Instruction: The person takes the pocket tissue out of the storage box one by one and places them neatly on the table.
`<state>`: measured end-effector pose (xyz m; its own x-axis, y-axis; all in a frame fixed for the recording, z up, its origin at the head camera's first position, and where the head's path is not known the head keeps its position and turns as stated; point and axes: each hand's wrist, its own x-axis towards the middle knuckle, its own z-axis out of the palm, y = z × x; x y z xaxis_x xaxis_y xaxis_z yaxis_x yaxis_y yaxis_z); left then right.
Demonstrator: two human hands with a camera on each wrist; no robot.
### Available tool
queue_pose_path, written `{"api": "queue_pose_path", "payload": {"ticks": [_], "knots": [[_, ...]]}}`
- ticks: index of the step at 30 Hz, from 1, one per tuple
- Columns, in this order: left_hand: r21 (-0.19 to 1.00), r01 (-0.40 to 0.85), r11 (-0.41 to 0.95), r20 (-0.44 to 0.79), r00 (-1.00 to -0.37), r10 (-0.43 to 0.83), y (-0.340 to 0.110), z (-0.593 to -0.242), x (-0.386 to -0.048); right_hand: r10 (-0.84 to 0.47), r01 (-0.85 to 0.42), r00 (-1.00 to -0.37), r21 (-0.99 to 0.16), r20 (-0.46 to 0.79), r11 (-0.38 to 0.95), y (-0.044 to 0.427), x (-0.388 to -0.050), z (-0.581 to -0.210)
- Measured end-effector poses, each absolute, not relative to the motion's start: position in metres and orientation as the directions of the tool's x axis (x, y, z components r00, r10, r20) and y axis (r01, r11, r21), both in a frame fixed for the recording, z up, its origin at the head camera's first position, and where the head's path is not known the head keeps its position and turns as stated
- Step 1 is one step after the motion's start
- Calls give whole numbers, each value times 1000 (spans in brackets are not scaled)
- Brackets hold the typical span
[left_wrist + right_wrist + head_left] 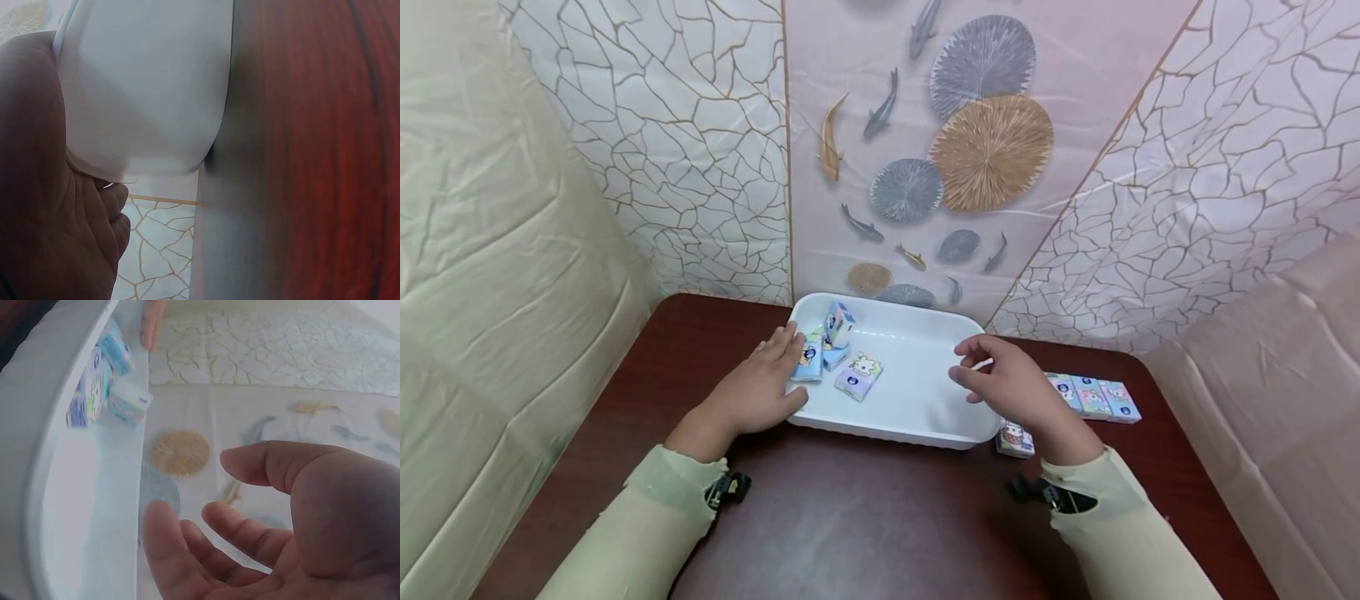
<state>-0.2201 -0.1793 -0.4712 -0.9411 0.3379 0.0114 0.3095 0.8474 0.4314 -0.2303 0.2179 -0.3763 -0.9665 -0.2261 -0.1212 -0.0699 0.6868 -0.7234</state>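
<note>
A white plastic tray [917, 358] sits on the dark wooden table. My left hand [756, 387] rests on its left rim with the fingers stretched out and the thumb at the near corner. Inside the tray's left half lie several small printed tissue packs: a lilac one [859, 377] flat, a blue one [808, 358] beside the left wall, and one standing on edge [839, 323] over another blue pack. Above the tray's right end hovers my right hand [1011, 379]. In the right wrist view its thumb and fingers [164, 544] are apart, with nothing between them.
Right of the tray, several more tissue packs [1093, 396] lie in a row, partly hidden by the right forearm. A single pack [1015, 440] lies by the tray's near right corner. Patterned cloth [715, 150] hangs behind the table [850, 517], with plain fabric at both sides.
</note>
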Motion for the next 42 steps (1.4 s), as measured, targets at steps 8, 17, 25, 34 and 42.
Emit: {"api": "queue_pose_path", "payload": {"ticks": [8,17,25,34,42], "knots": [[425,308,852,12,-942,334,-181,-473,-220,-298,-23,-932,-787,-206,617,185,-258,-382],[426,307,851,10,-942,334,-183,-474,-220,-303,2,-925,-798,-231,602,143,-281,-377],[418,302,857,10,-945,328,-185,-475,-220,-339,10,-912,-840,-230,542,108,-306,-375],[401,306,863,10,-944,330,-184,-476,-223,-313,17,-927,-859,-205,512,76,-331,-378],[415,323,850,19,-938,347,-181,-473,-222,-290,-17,-944,-856,-155,516,63,-347,-384]]}}
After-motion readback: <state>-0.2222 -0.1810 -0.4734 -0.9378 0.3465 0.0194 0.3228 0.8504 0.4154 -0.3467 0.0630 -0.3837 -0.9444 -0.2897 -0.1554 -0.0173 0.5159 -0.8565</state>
